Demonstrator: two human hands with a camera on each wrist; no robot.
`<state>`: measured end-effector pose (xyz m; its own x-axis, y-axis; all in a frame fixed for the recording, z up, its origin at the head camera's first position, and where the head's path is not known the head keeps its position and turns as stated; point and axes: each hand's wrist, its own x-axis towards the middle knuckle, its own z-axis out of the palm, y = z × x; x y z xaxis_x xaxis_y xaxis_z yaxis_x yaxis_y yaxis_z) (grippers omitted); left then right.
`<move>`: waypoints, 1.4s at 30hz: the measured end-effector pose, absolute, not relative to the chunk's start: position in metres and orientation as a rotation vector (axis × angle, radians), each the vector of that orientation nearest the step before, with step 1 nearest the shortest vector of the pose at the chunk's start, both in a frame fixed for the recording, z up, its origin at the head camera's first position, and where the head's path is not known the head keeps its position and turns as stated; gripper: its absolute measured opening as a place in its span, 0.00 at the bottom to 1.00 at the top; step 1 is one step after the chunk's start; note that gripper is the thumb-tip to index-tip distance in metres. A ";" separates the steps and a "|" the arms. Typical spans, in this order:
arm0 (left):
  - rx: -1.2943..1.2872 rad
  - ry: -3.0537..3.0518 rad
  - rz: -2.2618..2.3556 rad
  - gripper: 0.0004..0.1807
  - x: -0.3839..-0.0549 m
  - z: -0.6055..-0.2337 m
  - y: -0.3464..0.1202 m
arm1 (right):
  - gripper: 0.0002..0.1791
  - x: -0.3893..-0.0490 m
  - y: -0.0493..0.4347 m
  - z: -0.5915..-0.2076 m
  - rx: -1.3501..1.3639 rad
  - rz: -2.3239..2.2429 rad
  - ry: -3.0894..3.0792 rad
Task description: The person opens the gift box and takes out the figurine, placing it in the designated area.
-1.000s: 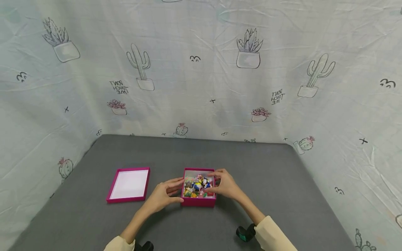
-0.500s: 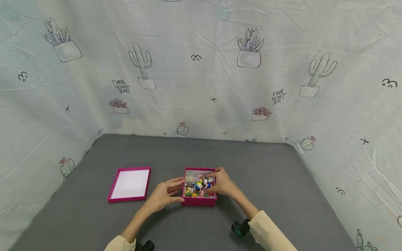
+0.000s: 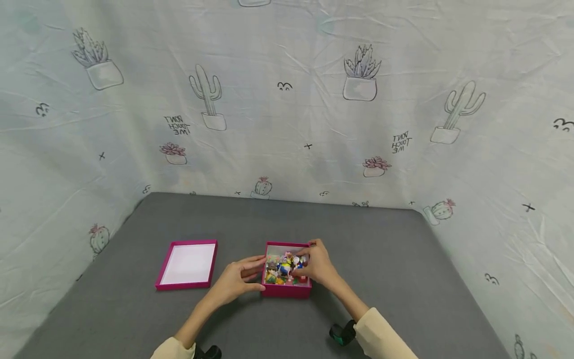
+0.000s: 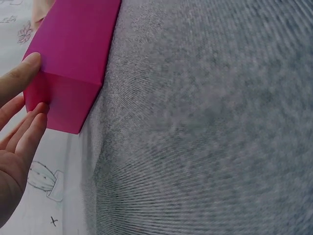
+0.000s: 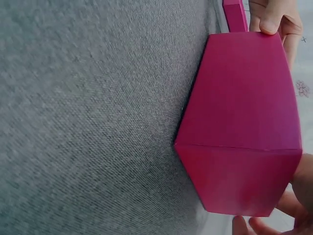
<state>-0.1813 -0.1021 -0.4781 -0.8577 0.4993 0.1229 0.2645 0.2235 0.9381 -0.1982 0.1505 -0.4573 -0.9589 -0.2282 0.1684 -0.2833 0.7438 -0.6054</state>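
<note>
A square pink box full of small colourful toy figurines stands on the table. My left hand steadies its left side, with the thumb at the front left corner and fairly straight fingers against the side wall. Over the right rim reaches my right hand, its thumb and index finger spread among the figurines. Other fingertips of that hand show outside, past the box's far right edge. The box wall hides the thumb in the right wrist view, and I cannot tell whether a figurine is pinched.
To the left of the box lies its matching lid, pink-rimmed with the white inside facing up. A grey cloth covers the table. Behind and at both sides hangs a pale curtain printed with cacti.
My right forearm has swung a little to the left, while the right hand stays at the box's right rim. The left hand, box and lid keep their places; the head view has shifted slightly.
</note>
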 end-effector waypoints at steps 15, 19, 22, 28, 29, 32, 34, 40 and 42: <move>0.664 2.266 1.686 0.38 -0.182 -0.474 -0.101 | 0.28 -0.201 0.184 -0.441 0.645 1.656 -2.467; 0.655 2.249 1.694 0.38 -0.179 -0.476 -0.099 | 0.33 -0.193 0.198 -0.430 0.666 1.668 -2.470; 0.645 2.228 1.695 0.38 -0.173 -0.477 -0.099 | 0.32 -0.195 0.219 -0.441 0.653 1.697 -2.480; 0.641 2.217 1.694 0.38 -0.172 -0.470 -0.097 | 0.31 -0.209 0.267 -0.454 0.668 1.658 -2.509; 0.640 2.216 1.696 0.38 -0.172 -0.469 -0.097 | 0.30 -0.209 0.273 -0.455 0.676 1.645 -2.511; 0.643 2.229 1.697 0.38 -0.172 -0.469 -0.096 | 0.31 -0.212 0.287 -0.458 0.673 1.596 -2.534; 0.644 2.248 1.692 0.38 -0.172 -0.470 -0.097 | 0.32 -0.215 0.291 -0.462 0.663 1.599 -2.551; 0.633 2.287 1.638 0.38 -0.171 -0.473 -0.098 | 0.32 -0.226 0.290 -0.482 0.660 1.595 -2.641; 0.631 2.290 1.633 0.38 -0.173 -0.474 -0.098 | 0.31 -0.231 0.287 -0.486 0.679 1.551 -2.659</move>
<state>-0.1729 -0.0977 -0.4741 -0.8723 0.4873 0.0400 0.1967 0.2748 0.9412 -0.2314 0.2867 -0.4865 -0.9072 -0.3685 0.2032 -0.3583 0.4231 -0.8322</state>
